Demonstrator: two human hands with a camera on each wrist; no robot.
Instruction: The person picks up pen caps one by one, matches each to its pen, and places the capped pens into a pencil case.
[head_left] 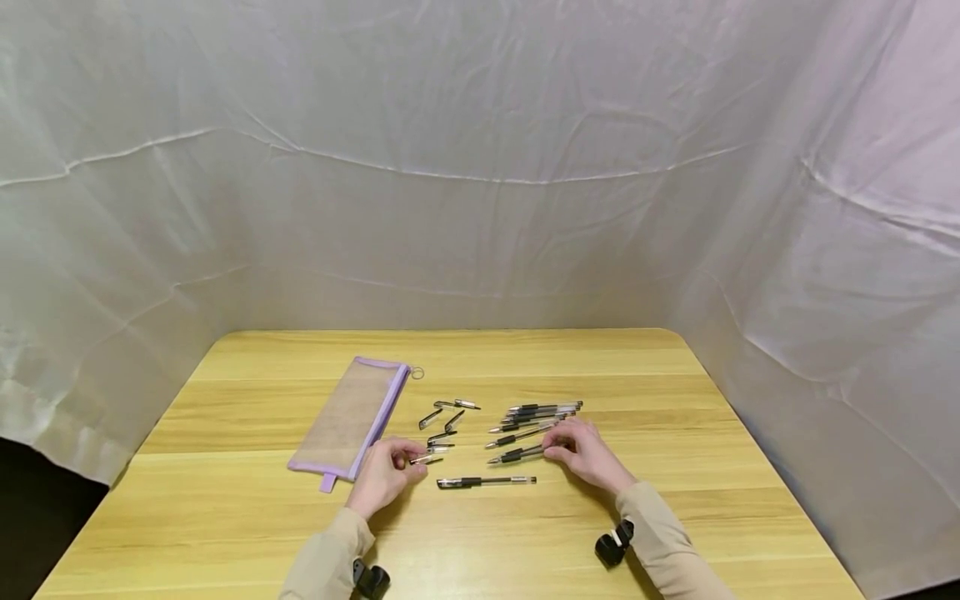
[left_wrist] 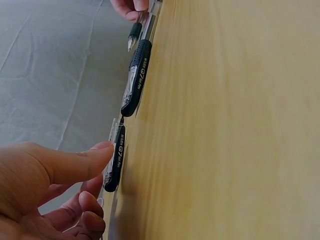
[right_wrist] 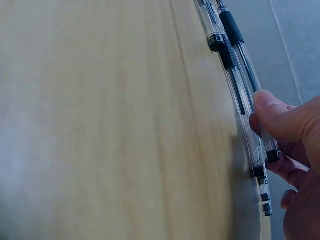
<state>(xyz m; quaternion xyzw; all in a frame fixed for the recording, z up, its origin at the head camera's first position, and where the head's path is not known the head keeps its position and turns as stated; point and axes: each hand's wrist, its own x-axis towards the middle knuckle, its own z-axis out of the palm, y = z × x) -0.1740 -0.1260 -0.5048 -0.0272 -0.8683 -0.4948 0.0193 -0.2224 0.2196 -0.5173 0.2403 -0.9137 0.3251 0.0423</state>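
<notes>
My left hand [head_left: 385, 476] is low over the table, its thumb and fingers pinching a black-clipped clear pen cap [left_wrist: 117, 157]. More loose pen caps [head_left: 453, 420] lie scattered just beyond it. My right hand [head_left: 588, 454] pinches the rear end of an uncapped gel pen [head_left: 516, 455], whose tip points left. Behind that pen, several uncapped gel pens [head_left: 536, 410] lie in a loose row. One capped gel pen [head_left: 486, 482] lies crosswise on the near side, between the two hands.
A mesh zip pouch [head_left: 341, 417] with purple edging lies flat at the left, its ring toward the back. The wooden table [head_left: 600, 358] is bordered by pale hanging fabric [head_left: 465, 233] at the back and sides.
</notes>
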